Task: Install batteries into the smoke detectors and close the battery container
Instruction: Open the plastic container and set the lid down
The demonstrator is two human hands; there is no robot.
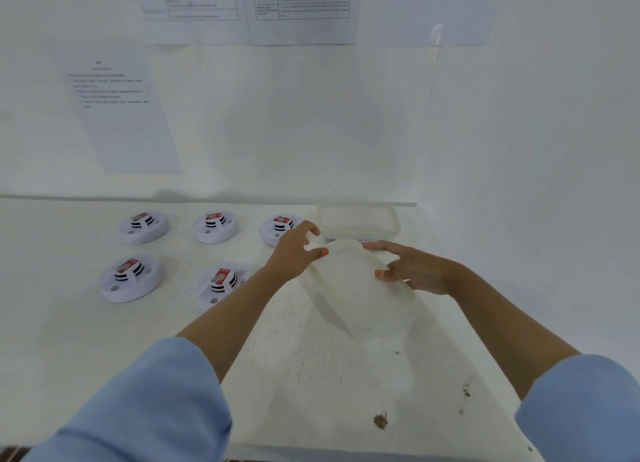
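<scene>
Both my hands hold a translucent container lid [356,285], tilted above the white table. My left hand [294,250] grips its far left corner with curled fingers and thumb. My right hand [412,269] holds its right edge, thumb on top. The clear battery container [358,221] sits just behind, at the table's back right, its top uncovered. Several white smoke detectors lie on the left half, each with a red-labelled battery showing on top: back row [143,226], [215,227], [278,229], front row [131,278], [220,283].
White walls close the table in at the back and right, with printed sheets [117,111] taped on them. The table's front edge [381,453] runs along the bottom. Small brown stains [380,421] mark the near right surface.
</scene>
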